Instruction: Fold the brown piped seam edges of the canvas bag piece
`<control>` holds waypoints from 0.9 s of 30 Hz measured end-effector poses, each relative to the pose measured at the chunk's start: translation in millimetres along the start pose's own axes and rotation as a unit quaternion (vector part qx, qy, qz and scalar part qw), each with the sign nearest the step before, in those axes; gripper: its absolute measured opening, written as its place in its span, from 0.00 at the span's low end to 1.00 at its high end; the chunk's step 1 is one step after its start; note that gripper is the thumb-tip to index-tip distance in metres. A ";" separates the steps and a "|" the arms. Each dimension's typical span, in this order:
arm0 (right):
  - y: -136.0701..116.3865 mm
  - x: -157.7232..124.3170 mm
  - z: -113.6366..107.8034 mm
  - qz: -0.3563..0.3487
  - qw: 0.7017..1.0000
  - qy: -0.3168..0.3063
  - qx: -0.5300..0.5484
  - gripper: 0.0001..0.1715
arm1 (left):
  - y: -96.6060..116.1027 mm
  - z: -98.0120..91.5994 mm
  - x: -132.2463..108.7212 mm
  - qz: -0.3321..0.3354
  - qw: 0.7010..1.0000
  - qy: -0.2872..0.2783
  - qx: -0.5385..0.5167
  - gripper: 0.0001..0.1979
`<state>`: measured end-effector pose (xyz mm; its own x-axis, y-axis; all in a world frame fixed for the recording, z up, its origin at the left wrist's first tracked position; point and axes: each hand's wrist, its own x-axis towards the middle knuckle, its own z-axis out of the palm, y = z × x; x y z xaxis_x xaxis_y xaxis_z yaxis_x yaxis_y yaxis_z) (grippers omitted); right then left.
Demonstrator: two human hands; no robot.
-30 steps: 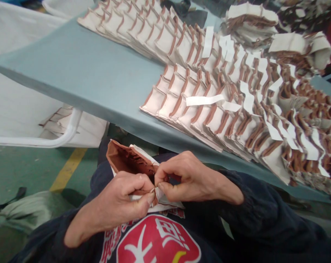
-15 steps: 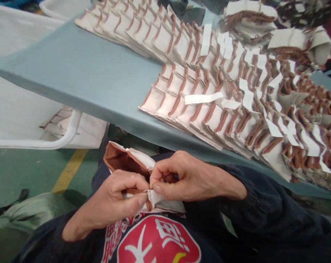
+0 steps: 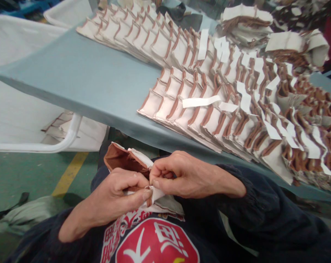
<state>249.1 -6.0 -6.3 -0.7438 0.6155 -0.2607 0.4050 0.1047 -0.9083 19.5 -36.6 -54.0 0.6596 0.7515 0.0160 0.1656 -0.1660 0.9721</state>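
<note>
Both hands work close to my chest on a brown-and-white leather piece (image 3: 124,160) held below the table edge. My left hand (image 3: 118,195) is closed, its thumb and forefinger pinching the white edge of the piece. My right hand (image 3: 182,175) is closed too, pinching the same edge from the other side, fingertips touching the left's. What is between the fingertips is too small to make out.
A grey-blue table (image 3: 86,80) slopes in front of me. Several overlapping rows of the same brown-edged white pieces (image 3: 198,106) cover its right half, with white paper strips (image 3: 201,101) lying on them. A white bin (image 3: 31,109) with more pieces stands at left on green floor.
The hands have stayed together and shifted slightly up and left, fingers re-pinching the white edge. The brown piece has folded in closer between them.
</note>
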 end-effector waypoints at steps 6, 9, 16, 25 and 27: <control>-7.9 3.9 -2.9 -0.010 0.987 0.031 -0.157 0.09 | 7.6 -6.5 11.5 -0.079 0.996 -0.033 0.036 0.15; -8.1 8.9 -3.6 -0.058 0.977 0.034 -0.201 0.10 | 13.9 -12.3 15.8 -0.118 0.990 -0.038 0.062 0.13; 0.3 22.8 -1.2 -0.065 0.994 0.086 -0.033 0.03 | 19.2 -20.3 16.4 -0.138 0.990 -0.001 0.023 0.15; 13.6 29.5 45.9 -0.058 0.968 0.239 0.060 0.09 | -2.9 -3.0 -9.3 -0.081 0.980 0.165 -0.077 0.18; 14.2 26.5 59.5 -0.059 0.950 0.303 0.054 0.11 | -6.2 -1.0 -13.7 -0.074 0.973 0.208 -0.063 0.20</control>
<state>203.5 -34.7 -45.6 -0.3248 0.9444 0.0513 0.2566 0.1402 -0.9563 8.7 -45.2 -60.0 0.2777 0.9588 -0.0592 0.1276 0.0242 0.9915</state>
